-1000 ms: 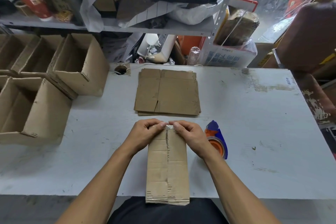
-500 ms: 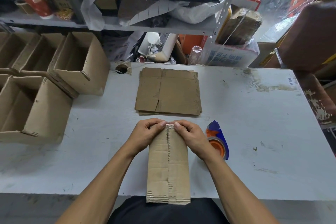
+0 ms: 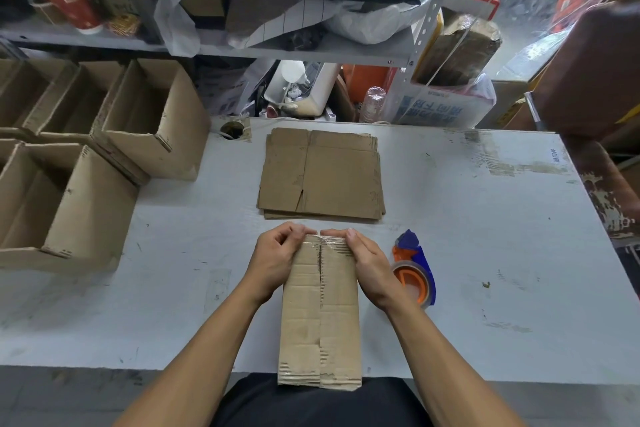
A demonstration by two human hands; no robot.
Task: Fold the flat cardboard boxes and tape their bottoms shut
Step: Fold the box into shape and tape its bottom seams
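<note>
The box (image 3: 320, 308) lies where it was a moment ago, on the bench (image 3: 485, 253) right in front of me, taped side up. My hands have hardly moved. My left hand (image 3: 277, 262) and right hand (image 3: 369, 262) curl round its far end, one on each side, thumbs pressing the tape down. The flat boxes (image 3: 322, 175) sit just behind. The tape roll (image 3: 414, 270) is beside my right hand.

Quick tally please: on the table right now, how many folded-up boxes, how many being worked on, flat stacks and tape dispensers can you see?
Open folded boxes at the left: 5 in view, e.g.
Box in hand, gripped by the left hand and right hand: 1
Flat cardboard stack: 1, sheet count unclear
Tape dispenser: 1
Total: 8
</note>
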